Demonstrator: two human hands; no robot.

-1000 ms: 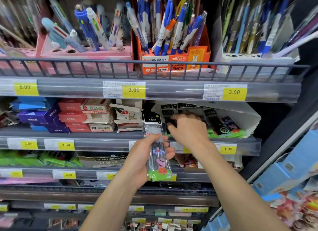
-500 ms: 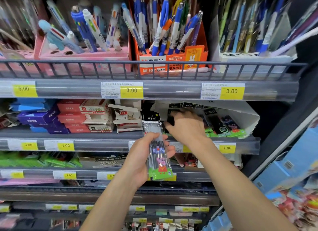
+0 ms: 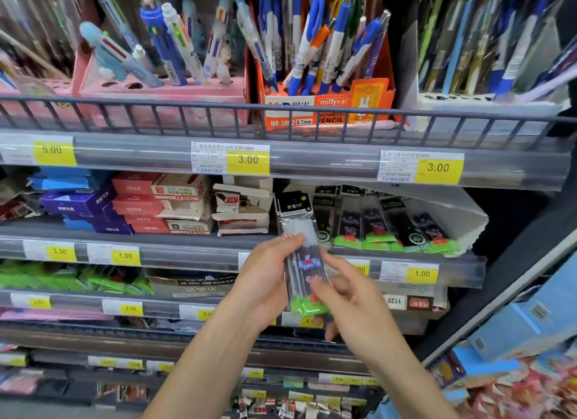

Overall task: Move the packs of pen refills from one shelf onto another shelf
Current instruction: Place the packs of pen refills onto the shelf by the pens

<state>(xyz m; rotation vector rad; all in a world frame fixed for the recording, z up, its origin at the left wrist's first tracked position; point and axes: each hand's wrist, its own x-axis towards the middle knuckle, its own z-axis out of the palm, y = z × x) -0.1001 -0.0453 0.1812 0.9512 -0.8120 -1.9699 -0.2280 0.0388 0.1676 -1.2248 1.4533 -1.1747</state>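
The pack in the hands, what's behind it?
Behind the held pack lie more refill packs in a white tray on the shelf. The pack and both hands cover the price labels on the rail below.

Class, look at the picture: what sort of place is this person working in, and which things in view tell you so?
Most likely a stationery shop aisle: yellow price tags run along the shelf edges, display boxes of pens stand above, and the left hand holds a retail refill pack.

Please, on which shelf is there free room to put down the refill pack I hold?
Little is bare. The clearest room is the shelf front ahead of the red boxes. Right of them the refill packs crowd their white tray. The left hand holds the pack.
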